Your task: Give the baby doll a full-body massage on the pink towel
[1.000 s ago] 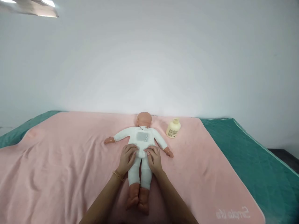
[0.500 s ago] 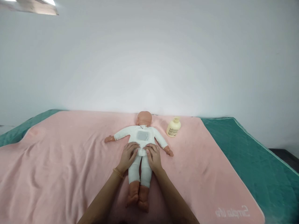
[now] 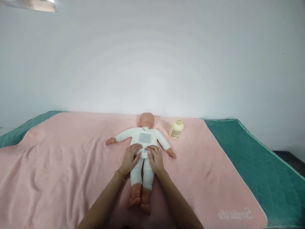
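A baby doll with a white cloth body lies stretched out, its arms spread and its bald head away from me; no face shows. A grey rectangular patch sits in the upper middle of its torso. My left hand rests on the left side of the doll's lower torso, fingers laid over the cloth and pointing inward. On the opposite side, my right hand lies the same way, and a narrow strip of white cloth shows between both hands. Neither hand is gripping anything.
To the right of the doll's head stands a pale yellow bottle with dark print. Under everything is a pink blanket, wrinkled at left, over a green quilted cover. A white wall rises behind the far edge.
Both hands keep their place on the doll's lower torso, with the right fingers shifted slightly inward. The whole view has shifted very slightly.
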`<state>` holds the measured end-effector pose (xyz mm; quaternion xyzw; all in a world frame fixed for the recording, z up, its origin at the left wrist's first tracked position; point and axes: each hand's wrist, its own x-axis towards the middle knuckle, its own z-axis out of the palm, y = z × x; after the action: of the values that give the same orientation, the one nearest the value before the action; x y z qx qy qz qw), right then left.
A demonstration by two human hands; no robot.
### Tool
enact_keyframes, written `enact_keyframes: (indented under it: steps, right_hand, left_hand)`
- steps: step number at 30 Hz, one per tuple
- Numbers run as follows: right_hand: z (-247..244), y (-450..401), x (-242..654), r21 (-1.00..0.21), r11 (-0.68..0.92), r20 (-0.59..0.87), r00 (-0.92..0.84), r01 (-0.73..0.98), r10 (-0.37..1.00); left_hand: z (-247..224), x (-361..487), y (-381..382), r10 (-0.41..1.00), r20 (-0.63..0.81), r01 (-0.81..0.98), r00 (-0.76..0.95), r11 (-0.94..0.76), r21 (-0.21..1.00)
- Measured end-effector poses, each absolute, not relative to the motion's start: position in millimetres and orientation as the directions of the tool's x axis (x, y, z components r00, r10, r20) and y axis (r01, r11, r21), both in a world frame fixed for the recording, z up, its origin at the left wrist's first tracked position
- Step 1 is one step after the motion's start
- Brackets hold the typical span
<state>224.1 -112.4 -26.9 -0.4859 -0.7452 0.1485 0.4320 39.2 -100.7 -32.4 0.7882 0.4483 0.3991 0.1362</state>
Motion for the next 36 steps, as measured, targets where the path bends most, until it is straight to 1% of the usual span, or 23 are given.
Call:
enact_keyframes:
  steps: [6,10,14,17,21,23,25,30,36]
  right_hand:
    - [-28.3,-113.2,224.6,-0.597,0.513,0.529,-0.179,0.616,0.83]
    - [-27.5,-111.7,222.9,-0.611,0.49,0.504,-0.172,0.622,0.847]
    - [-25.8,-111.3,221.5,-0.639,0.454,0.468,-0.154,0.621,0.87]
    - [-22.3,-107.9,221.4,-0.664,0.443,0.465,-0.132,0.603,0.876]
    - [-10.7,-87.5,218.5,-0.693,0.47,0.529,-0.058,0.546,0.847]
    - [-3.0,-70.1,214.5,-0.68,0.47,0.559,-0.017,0.562,0.829]
    - [3.4,-51.4,209.6,-0.65,0.462,0.571,-0.013,0.603,0.821]
    - [3.2,-21.6,201.2,-0.591,0.451,0.569,-0.05,0.669,0.821]
    - [-11.4,-18.5,199.5,-0.543,0.417,0.555,-0.061,0.729,0.829]
  left_hand:
    - [-35.4,38.6,-102.3,0.798,0.534,0.628,0.28,-0.573,0.527]
    - [-35.5,39.0,-100.6,0.808,0.511,0.638,0.293,-0.563,0.525]
    - [-34.1,39.7,-98.1,0.816,0.5,0.616,0.29,-0.559,0.555]
    - [-32.0,39.9,-95.7,0.831,0.491,0.583,0.263,-0.542,0.605]
    - [-25.8,42.0,-86.4,0.853,0.512,0.578,0.104,-0.471,0.667]
    - [-20.9,44.7,-76.5,0.839,0.544,0.597,0.031,-0.452,0.663]
    - [-15.5,48.4,-63.4,0.823,0.567,0.616,0.014,-0.454,0.644]
    - [-8.1,56.8,-31.5,0.812,0.581,0.658,0.055,-0.467,0.591]
    - [-16.0,61.3,-19.9,0.823,0.559,0.691,0.102,-0.463,0.556]
